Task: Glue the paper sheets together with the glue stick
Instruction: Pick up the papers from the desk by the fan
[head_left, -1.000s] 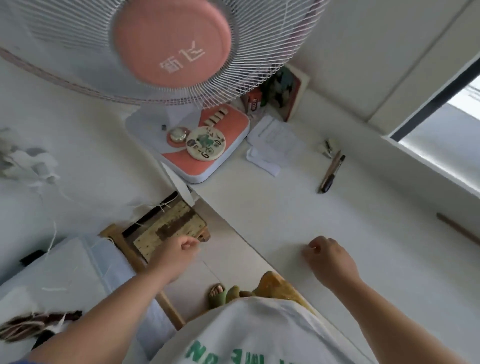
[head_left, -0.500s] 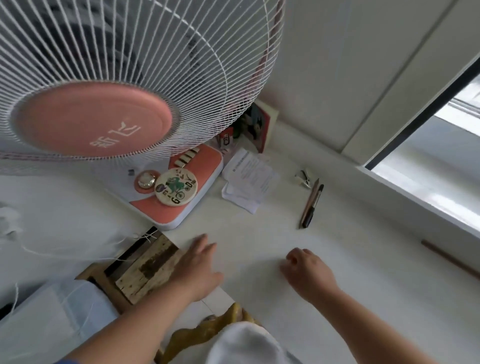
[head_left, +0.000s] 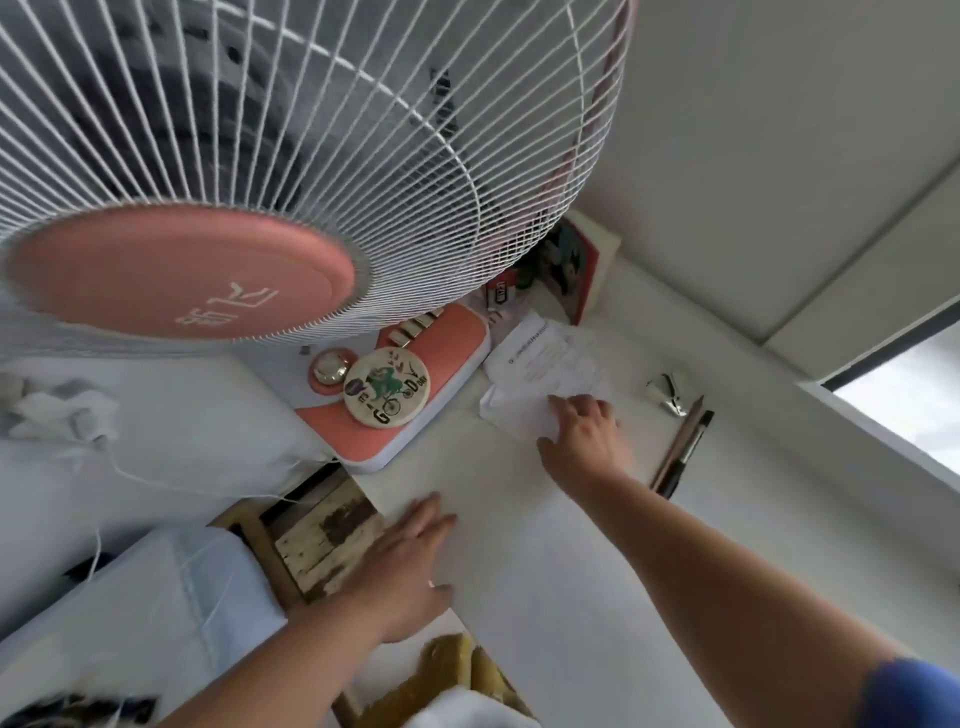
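On desk (head_left: 545, 571): R hand (head_left: 584, 441) fingers touching paper sheets (head_left: 545, 364); L hand (head_left: 405, 566) flat, spread.

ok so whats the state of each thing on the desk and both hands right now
paper sheets: loose pile, lying flat
right hand: fingers on the pile's near edge
left hand: open, flat on the desk edge
pen: lying flat, untouched
pencil: lying beside the pen
fan: blades blurred

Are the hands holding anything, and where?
The right hand has its fingers on the near edge of the paper sheets; whether it grips them cannot be told. The left hand lies flat, holding nothing.
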